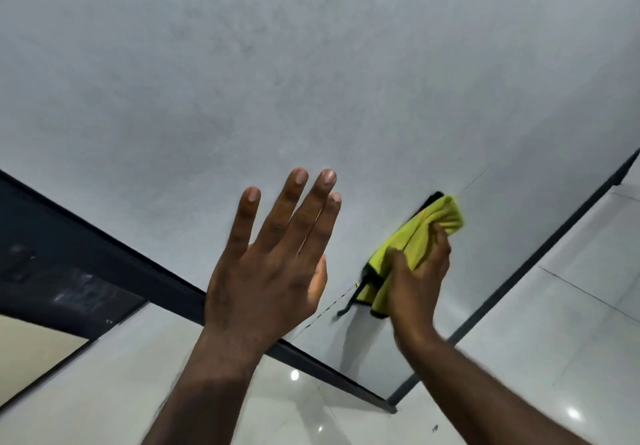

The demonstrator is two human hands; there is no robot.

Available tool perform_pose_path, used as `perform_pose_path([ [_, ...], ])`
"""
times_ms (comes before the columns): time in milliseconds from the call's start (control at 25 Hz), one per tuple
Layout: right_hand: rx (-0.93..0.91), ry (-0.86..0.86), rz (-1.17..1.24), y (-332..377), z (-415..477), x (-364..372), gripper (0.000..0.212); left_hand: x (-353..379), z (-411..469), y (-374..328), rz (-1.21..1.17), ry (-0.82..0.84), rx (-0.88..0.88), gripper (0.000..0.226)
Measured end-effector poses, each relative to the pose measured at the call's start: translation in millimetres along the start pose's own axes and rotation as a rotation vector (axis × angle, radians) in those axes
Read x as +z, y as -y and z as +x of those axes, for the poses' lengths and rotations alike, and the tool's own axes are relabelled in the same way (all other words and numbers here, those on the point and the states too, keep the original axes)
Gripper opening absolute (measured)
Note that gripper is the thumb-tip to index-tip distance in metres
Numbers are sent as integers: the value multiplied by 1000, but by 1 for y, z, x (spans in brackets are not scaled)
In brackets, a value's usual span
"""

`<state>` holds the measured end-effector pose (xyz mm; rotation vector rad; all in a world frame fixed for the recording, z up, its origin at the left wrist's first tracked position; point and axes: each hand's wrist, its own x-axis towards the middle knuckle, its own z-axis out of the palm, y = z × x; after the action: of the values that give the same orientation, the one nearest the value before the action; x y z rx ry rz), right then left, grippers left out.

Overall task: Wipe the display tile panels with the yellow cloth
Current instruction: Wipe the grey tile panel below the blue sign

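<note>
A large pale grey display tile panel (311, 81) fills most of the view, set in a dark frame. My right hand (420, 282) grips a bunched yellow cloth (415, 240) with black edging and holds it against the panel's lower right part. My left hand (273, 264) is raised in front of the panel, fingers straight and slightly spread, holding nothing; whether it touches the surface cannot be told. A thin seam line (476, 178) runs across the panel near the cloth.
The panel's dark frame (114, 254) runs diagonally at the lower left, and another dark frame edge (540, 254) at the right. Below lies a glossy white tiled floor (311, 410) with light reflections. A beige panel (31, 351) shows at the far left.
</note>
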<state>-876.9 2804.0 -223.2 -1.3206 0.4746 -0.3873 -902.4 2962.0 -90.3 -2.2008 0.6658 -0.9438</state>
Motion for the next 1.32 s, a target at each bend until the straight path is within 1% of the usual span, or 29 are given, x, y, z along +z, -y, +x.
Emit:
perform_pose_path([
  [40, -133, 96, -22, -3, -29, 6, 74, -2, -1, -1, -22, -13, -22, 78],
  [80, -312, 148, -20, 1, -39, 10, 72, -6, -3, 0, -60, -31, -66, 76],
  [120, -469, 139, -54, 13, -30, 12, 71, -11, -7, 1, -87, -48, -127, 73],
  [160, -568, 108, -97, 26, -6, 15, 71, -17, -14, 4, -95, -67, -185, 71],
  [200, -582, 18, -111, 31, 23, 14, 71, -22, -20, 9, -84, -85, -222, 70],
  [240, -512, -55, -107, 26, 39, 13, 70, -25, -28, 16, -64, -92, -230, 71],
  [280, -370, -94, -81, 17, 33, 13, 70, -28, -37, 24, -45, -88, -218, 72],
  [320, -189, -82, -29, 6, 8, 16, 70, -30, -46, 31, -38, -85, -202, 72],
  [360, -112, -31, 6, -3, -33, 24, 70, -31, -53, 39, -37, -85, -189, 73],
  [400, -161, 44, 9, -3, -71, 33, 71, -32, -59, 44, -39, -85, -178, 74],
  [440, -314, 120, 18, 1, -91, 40, 73, -32, -63, 48, -38, -87, -170, 75],
  [480, -468, 147, 25, 12, -94, 46, 75, -33, -69, 54, -39, -96, -161, 76],
  [520, -575, 120, -16, 21, -79, 51, 76, -34, -75, 61, -49, -107, -157, 77],
  [560, -555, 30, -45, 31, -56, 52, 73, -34, -82, 68, -61, -116, -163, 77],
  [640, -348, -121, -6, 19, -28, 48, 68, -32, -95, 79, -67, -130, -175, 80],
  [680, -205, -140, 5, 4, -44, 49, 67, -32, -101, 82, -72, -124, -174, 82],
  [720, -95, -86, 2, -15, -79, 54, 66, -30, -106, 84, -86, -115, -164, 84],
  [760, -92, -9, -14, -28, -121, 64, 66, -29, -109, 86, -105, -107, -153, 85],
  [800, -154, 75, -22, -34, -155, 74, 69, -28, -112, 88, -121, -105, -135, 87],
  [840, -261, 120, 10, -26, -171, 82, 72, -27, -114, 92, -138, -98, -110, 88],
  [880, -356, 117, 1, -14, -167, 84, 74, -26, -114, 95, -163, -94, -90, 89],
  [960, -414, 96, -101, 14, -116, 79, 72, -25, -117, 96, -215, -89, -96, 91],
  [1000, -399, 21, -94, 12, -87, 70, 70, -25, -119, 94, -227, -86, -102, 92],
  [1080, -210, -89, -21, -9, -82, 61, 66, -25, -121, 91, -216, -84, -105, 91],
  [1120, -82, -63, -2, -28, -106, 66, 64, -26, -121, 92, -211, -90, -105, 90],
  [1160, -36, -20, 3, -36, -139, 76, 62, -27, -122, 94, -205, -99, -104, 90],
  [1200, -67, 42, -3, -34, -168, 86, 62, -29, -122, 96, -193, -104, -100, 89],
  [1240, -171, 81, -8, -23, -182, 91, 64, -31, -121, 100, -173, -109, -91, 88],
  [1320, -463, 111, -80, 5, -154, 90, 71, -32, -116, 106, -144, -125, -85, 87],
])
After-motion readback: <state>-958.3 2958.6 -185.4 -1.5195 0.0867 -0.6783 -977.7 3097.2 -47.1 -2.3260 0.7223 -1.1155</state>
